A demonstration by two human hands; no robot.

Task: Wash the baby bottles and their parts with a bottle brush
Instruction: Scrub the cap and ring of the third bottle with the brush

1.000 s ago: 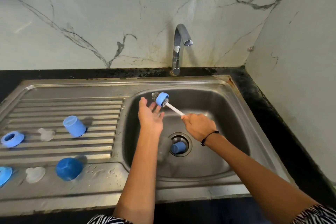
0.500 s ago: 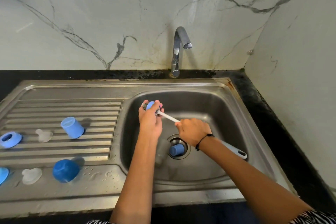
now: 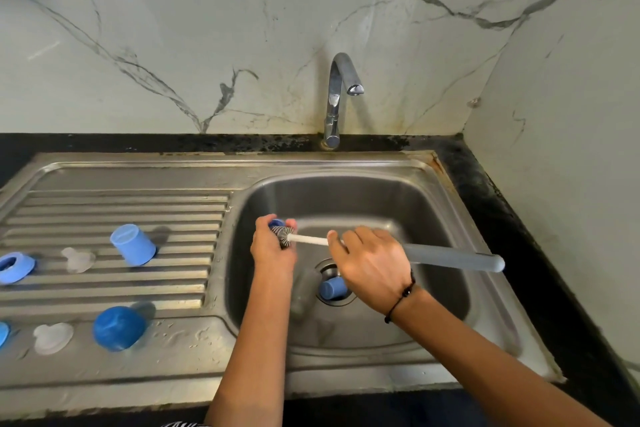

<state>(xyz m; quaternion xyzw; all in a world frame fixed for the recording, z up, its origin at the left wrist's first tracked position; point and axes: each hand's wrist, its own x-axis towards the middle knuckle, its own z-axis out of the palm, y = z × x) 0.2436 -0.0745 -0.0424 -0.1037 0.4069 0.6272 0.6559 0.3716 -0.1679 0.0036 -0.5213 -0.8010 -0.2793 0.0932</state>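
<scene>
Over the sink basin [image 3: 433, 204], the left hand [image 3: 272, 248] pinches a small blue bottle part [image 3: 276, 222] around the brush [image 3: 381, 248]; the right hand [image 3: 372, 263] curls round its shaft. A wet, loose grip could drop the part onto the open drain [image 3: 334, 282].

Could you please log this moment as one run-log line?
left hand grips brush head | right hand holds bottle brush | over sink | tap off

Shiny metal sink [image 3: 450, 191], shiny metal tap [image 3: 337, 94], smooth blue plastic cup [image 3: 133, 244], bristly brush [image 3: 450, 257] with matt grey handle, smooth marble wall [image 3: 173, 28]
</scene>
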